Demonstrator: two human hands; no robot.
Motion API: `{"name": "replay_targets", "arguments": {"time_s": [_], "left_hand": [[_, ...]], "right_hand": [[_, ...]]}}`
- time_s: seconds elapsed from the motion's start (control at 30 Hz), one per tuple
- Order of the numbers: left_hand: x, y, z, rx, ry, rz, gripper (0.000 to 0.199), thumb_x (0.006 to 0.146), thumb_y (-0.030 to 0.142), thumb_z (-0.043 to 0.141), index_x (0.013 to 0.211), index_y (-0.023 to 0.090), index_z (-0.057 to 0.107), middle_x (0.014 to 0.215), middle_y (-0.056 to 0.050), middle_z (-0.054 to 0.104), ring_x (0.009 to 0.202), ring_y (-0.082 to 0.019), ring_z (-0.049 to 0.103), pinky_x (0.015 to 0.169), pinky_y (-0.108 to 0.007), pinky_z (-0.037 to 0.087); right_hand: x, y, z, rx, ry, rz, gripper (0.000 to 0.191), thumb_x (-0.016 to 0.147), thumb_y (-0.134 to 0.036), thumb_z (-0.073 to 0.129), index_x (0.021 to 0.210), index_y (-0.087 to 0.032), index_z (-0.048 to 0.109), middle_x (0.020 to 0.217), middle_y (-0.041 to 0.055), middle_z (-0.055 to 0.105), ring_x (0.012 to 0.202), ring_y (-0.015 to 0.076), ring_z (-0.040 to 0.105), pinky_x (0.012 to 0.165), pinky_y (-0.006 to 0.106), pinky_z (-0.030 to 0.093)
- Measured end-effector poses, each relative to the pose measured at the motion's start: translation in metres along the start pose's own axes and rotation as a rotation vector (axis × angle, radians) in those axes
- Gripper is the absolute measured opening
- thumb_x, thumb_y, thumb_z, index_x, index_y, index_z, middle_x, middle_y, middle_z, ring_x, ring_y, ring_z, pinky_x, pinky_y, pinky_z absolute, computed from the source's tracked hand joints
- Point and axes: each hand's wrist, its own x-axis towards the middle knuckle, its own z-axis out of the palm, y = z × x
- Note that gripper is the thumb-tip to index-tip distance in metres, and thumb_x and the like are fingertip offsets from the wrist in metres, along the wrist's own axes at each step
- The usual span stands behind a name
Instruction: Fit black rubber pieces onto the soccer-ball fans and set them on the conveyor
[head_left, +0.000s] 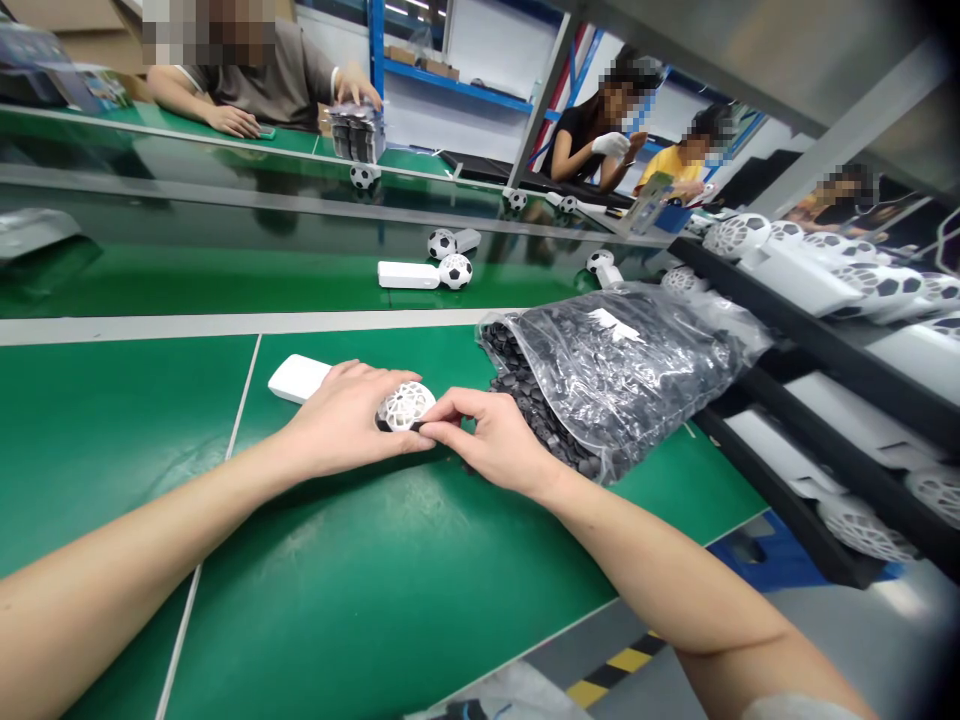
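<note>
**A close pinch, low on the green**

The hands are together and clamped on one small piece: a white lattice grille (406, 406), round and domed, with something dark showing at its lower edge, too little of it to tell what. It sits near the middle of the green worktop (127, 450), just in front of the person. The left hand (341, 420) cups it from the left, while the fingers of the right hand (451, 408) pinch its lower right rim. A white oblong body (298, 378) lies under the left palm and juts out to the upper left. Whether it is joined to the grille is hidden.

This hold looks sound: pressing at the rim rather than on the thin bars spares the lattice, and keeping the work low near the worktop steadies it. The bars look clean and unbent — as far as the fingers let them show.

Just beside the right hand lies a clear plastic bag (622, 370) packed with dark pellets (525, 400). On the black shelf (817, 340) to the right sit white units with similar grilles (795, 275). Across the worktop, a football-patterned ball (455, 271) rests by a white oblong piece (409, 275).
</note>
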Motion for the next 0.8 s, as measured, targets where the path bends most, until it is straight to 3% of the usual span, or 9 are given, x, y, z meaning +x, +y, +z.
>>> {"name": "replay_targets", "arguments": {"time_s": [0.17, 0.3, 0.47, 0.57, 0.7, 0.8], "left_hand": [[0.0, 0.002, -0.002, 0.01, 0.012, 0.017, 0.068, 0.067, 0.067, 0.051, 0.117, 0.022, 0.053, 0.116, -0.006, 0.059, 0.103, -0.029, 0.051, 0.094, -0.045, 0.032], [0.0, 0.002, -0.002, 0.01, 0.002, -0.002, 0.067, 0.067, 0.065, 0.052, 0.117, 0.022, 0.053, 0.115, -0.006, 0.06, 0.102, -0.03, 0.051, 0.093, -0.044, 0.033], [0.001, 0.005, -0.001, -0.029, 0.015, -0.022, 0.06, 0.066, 0.058, 0.055, 0.114, 0.022, 0.055, 0.107, -0.005, 0.063, 0.098, -0.029, 0.053, 0.089, -0.041, 0.037], [0.001, 0.003, -0.003, -0.058, -0.002, -0.017, 0.06, 0.066, 0.057, 0.057, 0.114, 0.022, 0.055, 0.106, -0.005, 0.063, 0.098, -0.029, 0.053, 0.088, -0.042, 0.038], [-0.001, -0.01, -0.013, -0.08, -0.151, 0.079, 0.067, 0.064, 0.059, 0.06, 0.122, 0.028, 0.049, 0.118, -0.007, 0.055, 0.115, -0.031, 0.042, 0.099, -0.046, 0.03], [-0.002, -0.015, -0.014, -0.037, -0.154, -0.021, 0.079, 0.06, 0.066, 0.06, 0.127, 0.028, 0.043, 0.135, -0.01, 0.04, 0.128, -0.036, 0.024, 0.1, -0.053, 0.024]], "right_hand": [[0.002, 0.003, 0.002, -0.051, 0.042, 0.013, 0.01, 0.075, -0.02, 0.063, 0.067, -0.017, 0.058, 0.067, -0.0022, 0.052, 0.062, 0.0092, 0.048, 0.061, 0.023, 0.041], [0.006, 0.006, 0.004, 0.097, 0.036, 0.189, 0.018, 0.07, -0.025, 0.066, 0.07, -0.018, 0.049, 0.071, -0.0042, 0.045, 0.05, 0.005, 0.042, 0.047, 0.02, 0.04], [0.009, 0.006, 0.008, 0.239, -0.07, 0.402, 0.03, 0.07, -0.03, 0.065, 0.086, -0.022, 0.041, 0.064, -0.0081, 0.044, 0.035, 0.0034, 0.035, 0.029, 0.017, 0.028], [0.014, 0.008, 0.001, 0.209, -0.107, 0.353, 0.024, 0.074, -0.032, 0.061, 0.086, -0.022, 0.043, 0.061, -0.008, 0.047, 0.037, 0.0041, 0.037, 0.034, 0.017, 0.032], [0.02, 0.021, -0.034, -0.118, -0.049, 0.179, 0.015, 0.078, -0.033, 0.058, 0.077, -0.018, 0.055, 0.075, -0.001, 0.059, 0.061, 0.0094, 0.052, 0.057, 0.023, 0.043], [0.02, 0.03, -0.06, -0.527, 0.033, 0.299, 0.007, 0.076, -0.025, 0.06, 0.073, -0.018, 0.061, 0.072, 0.0015, 0.062, 0.068, 0.0141, 0.055, 0.061, 0.027, 0.041]]}}
